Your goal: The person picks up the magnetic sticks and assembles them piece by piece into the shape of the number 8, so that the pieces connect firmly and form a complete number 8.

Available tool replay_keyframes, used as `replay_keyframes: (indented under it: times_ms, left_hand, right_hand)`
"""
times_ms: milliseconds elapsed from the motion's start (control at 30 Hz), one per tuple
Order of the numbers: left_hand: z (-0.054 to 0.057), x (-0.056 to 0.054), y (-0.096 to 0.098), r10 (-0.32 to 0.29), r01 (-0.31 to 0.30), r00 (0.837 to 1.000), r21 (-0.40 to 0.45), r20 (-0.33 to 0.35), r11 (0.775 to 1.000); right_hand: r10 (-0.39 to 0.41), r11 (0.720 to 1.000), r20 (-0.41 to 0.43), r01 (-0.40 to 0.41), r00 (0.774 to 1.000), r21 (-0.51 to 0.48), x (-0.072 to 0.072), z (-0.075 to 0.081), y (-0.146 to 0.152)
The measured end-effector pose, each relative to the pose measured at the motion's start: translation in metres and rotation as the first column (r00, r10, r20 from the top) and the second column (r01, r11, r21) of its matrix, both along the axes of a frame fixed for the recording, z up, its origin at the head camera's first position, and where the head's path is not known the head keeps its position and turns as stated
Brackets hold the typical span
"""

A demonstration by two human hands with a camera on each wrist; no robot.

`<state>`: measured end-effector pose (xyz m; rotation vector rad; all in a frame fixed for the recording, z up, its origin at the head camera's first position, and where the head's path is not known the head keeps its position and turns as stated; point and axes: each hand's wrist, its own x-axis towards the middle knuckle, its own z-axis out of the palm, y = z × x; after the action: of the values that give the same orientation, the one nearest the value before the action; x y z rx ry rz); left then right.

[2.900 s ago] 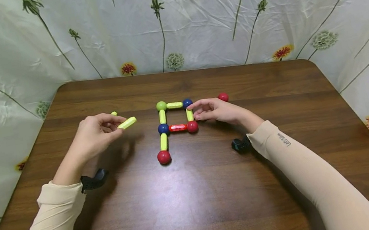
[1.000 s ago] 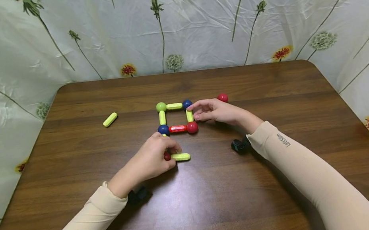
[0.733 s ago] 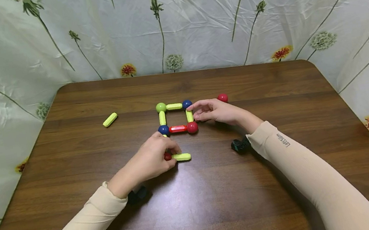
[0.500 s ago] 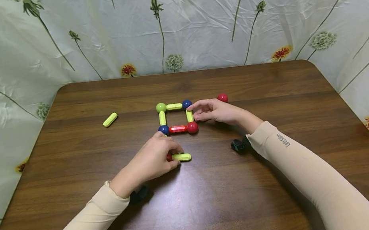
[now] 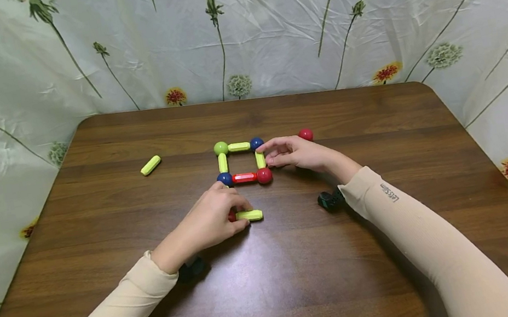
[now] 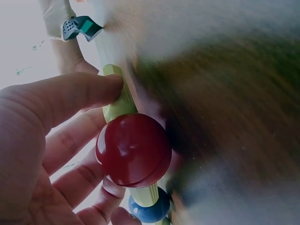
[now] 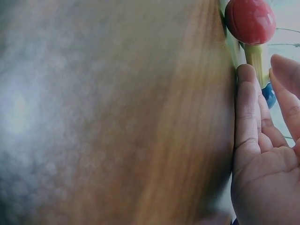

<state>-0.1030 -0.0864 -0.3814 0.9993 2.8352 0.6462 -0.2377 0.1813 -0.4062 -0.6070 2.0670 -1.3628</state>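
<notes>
My left hand [image 5: 210, 215] pinches a yellow magnetic rod [image 5: 250, 215] between thumb and fingers, low over the table. In the left wrist view the held rod [image 6: 121, 101] meets a red ball [image 6: 134, 150], and another yellow rod [image 6: 145, 194] runs from that ball to a blue ball [image 6: 151, 206]. Beyond lies a square of rods and balls: green ball [image 5: 221, 148], blue ball [image 5: 256, 143], red ball [image 5: 264, 175], blue ball [image 5: 224, 179], with a red rod [image 5: 244, 178] along its near side. My right hand [image 5: 300, 152] rests at the square's right-hand yellow rod [image 5: 260, 159], fingers loosely extended.
A loose yellow rod [image 5: 151, 165] lies at the left of the brown wooden table [image 5: 377, 272]. One more red ball [image 5: 305, 134] sits behind my right hand. A flower-printed cloth [image 5: 273, 28] hangs beyond the table's far edge.
My left hand has carried the yellow rod from the left to the near red ball, where its end now meets the ball. Over the last second it barely shifts. My right hand stays put.
</notes>
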Motion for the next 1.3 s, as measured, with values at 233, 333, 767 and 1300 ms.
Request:
replay_keyframes:
  times_ms: [233, 333, 767, 1300]
  left_hand:
    - [-0.003, 0.0, 0.0, 0.005, -0.004, 1.0, 0.026, -0.027, 1.0]
    - [-0.003, 0.0, -0.001, 0.006, -0.005, 0.999, 0.035, -0.033, 0.999]
    - [-0.003, -0.001, -0.002, 0.0, 0.0, 1.0, 0.02, -0.001, 1.0]
    - [0.007, -0.015, -0.018, 0.057, -0.068, 0.996, 0.189, 0.063, 0.98]
  right_hand:
    - [-0.006, 1.0, 0.015, 0.005, 1.0, 0.013, 0.0, 0.001, 0.001]
    - [-0.005, 1.0, 0.019, 0.004, 1.0, 0.016, 0.0, 0.001, 0.001]
    - [-0.008, 1.0, 0.018, 0.008, 1.0, 0.028, 0.001, 0.002, 0.0]
    - [-0.011, 1.0, 0.02, 0.011, 1.0, 0.019, 0.001, 0.001, -0.001]
